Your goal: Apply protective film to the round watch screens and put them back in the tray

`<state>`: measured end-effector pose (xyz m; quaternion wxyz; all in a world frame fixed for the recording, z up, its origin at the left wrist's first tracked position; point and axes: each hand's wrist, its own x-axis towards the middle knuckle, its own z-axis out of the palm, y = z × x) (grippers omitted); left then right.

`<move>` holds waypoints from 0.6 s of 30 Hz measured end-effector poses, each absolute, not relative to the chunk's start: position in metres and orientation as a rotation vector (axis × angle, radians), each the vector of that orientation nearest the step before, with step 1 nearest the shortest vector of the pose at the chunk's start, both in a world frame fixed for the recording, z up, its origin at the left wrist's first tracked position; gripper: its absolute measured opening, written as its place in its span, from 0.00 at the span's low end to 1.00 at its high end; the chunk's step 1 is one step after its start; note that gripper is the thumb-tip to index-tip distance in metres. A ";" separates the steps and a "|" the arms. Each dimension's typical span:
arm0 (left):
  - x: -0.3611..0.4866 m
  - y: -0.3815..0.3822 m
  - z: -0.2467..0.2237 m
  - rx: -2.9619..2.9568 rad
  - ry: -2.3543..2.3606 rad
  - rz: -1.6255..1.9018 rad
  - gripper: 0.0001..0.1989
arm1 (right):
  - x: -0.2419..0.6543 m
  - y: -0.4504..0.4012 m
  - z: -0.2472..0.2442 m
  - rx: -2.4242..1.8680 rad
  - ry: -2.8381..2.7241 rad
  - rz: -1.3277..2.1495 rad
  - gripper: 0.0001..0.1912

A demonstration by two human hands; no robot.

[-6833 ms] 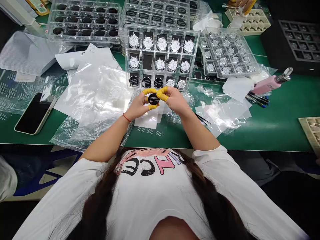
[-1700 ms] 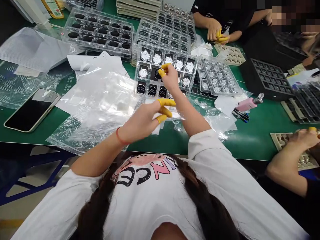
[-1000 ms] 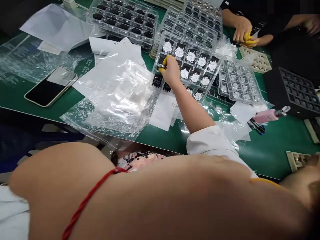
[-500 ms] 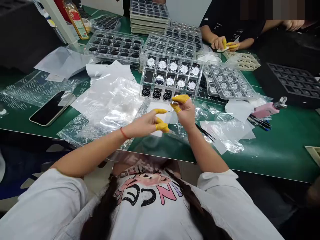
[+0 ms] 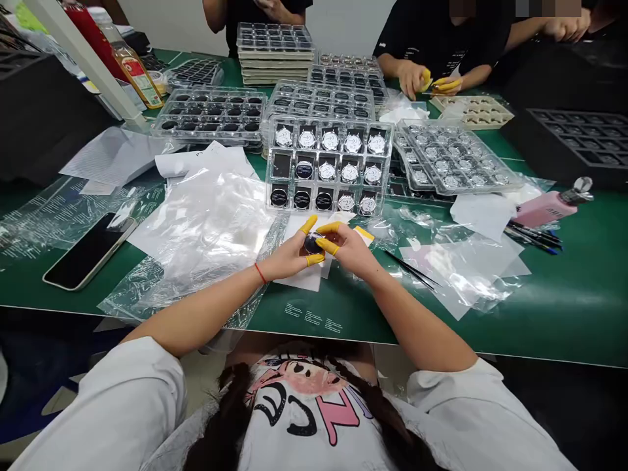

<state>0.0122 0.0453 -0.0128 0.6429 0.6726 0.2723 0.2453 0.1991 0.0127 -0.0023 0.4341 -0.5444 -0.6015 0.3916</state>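
Both my hands meet over a sheet of white paper (image 5: 300, 278), wearing yellow finger cots. My left hand (image 5: 288, 254), with a red cord at the wrist, and my right hand (image 5: 346, 247) together pinch a small black round disc (image 5: 313, 244) by its edge. Their fingers hide part of it. Just beyond my fingertips stands a clear plastic tray (image 5: 330, 124) holding rows of round silver watch-like parts and black discs in separate cells.
Fine tweezers (image 5: 411, 269) lie right of my right hand, and a crumpled plastic bag (image 5: 210, 242) lies left. Further out are a phone (image 5: 88, 252), more stacked trays, a pink bottle (image 5: 540, 212) and pens. A co-worker's hands (image 5: 422, 82) work across the green table.
My hands have come back together from the tray and now hold the black disc between them. The view has tilted up, showing more of the far table.
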 end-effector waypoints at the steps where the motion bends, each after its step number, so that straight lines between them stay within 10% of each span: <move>1: 0.012 0.044 -0.013 1.535 0.628 0.557 0.48 | 0.195 0.010 -0.002 -1.379 -1.558 0.888 0.10; 8: 0.012 0.044 -0.006 1.546 0.738 0.545 0.44 | 0.207 -0.004 0.019 -1.326 -1.813 0.413 0.01; 15: 0.014 0.046 0.003 1.336 0.789 0.628 0.34 | 0.323 0.003 0.009 -2.381 -1.174 0.151 0.17; 18: 0.017 0.047 0.001 1.289 0.812 0.648 0.32 | 0.286 -0.027 0.036 -1.944 -1.305 -0.090 0.18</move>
